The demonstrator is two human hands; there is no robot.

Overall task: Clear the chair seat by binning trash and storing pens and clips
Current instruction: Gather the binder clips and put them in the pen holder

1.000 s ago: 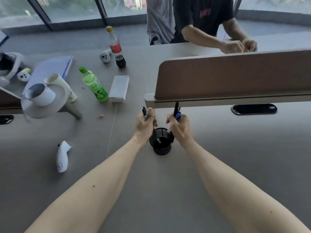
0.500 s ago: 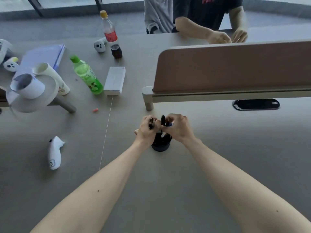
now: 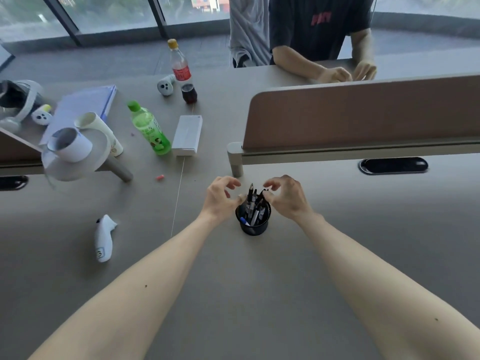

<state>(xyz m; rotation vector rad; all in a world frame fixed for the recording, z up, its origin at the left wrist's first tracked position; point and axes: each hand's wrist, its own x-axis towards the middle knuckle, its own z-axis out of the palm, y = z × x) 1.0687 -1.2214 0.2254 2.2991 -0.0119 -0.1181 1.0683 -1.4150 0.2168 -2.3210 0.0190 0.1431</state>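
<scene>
The fingers (image 3: 231, 181) of the left hand (image 3: 219, 200) are arching in a loose curl, spread apart and gripping nothing, with the thumb reaching toward the rim of a small round black plastic pen cup (image 3: 253, 228). The fingers (image 3: 272, 181) of the right hand (image 3: 287, 197) are curling loosely in the same way, closing round nothing. Its thumb is sitting just beside the tops of the pens, and I cannot tell whether it is touching them. Both hands are hovering on either side of the cup's mouth, palms facing each other.

A bunch of black and silver pens (image 3: 254, 203) is standing upright in the cup, leaning slightly, with a blue cap showing low inside. The cup is resting on a wide grey desk (image 3: 259, 294), between the two bare forearms.

Just beyond the hands, a brown rounded divider panel (image 3: 363, 113) is rising on a pale rail. To the left, a green plastic bottle (image 3: 150, 128) is leaning beside a white rectangular box (image 3: 187, 135), and a white handheld controller (image 3: 104, 239) is lying well apart from the cup. At the far edge, another person's hands (image 3: 335, 74) are resting on the desk.
</scene>
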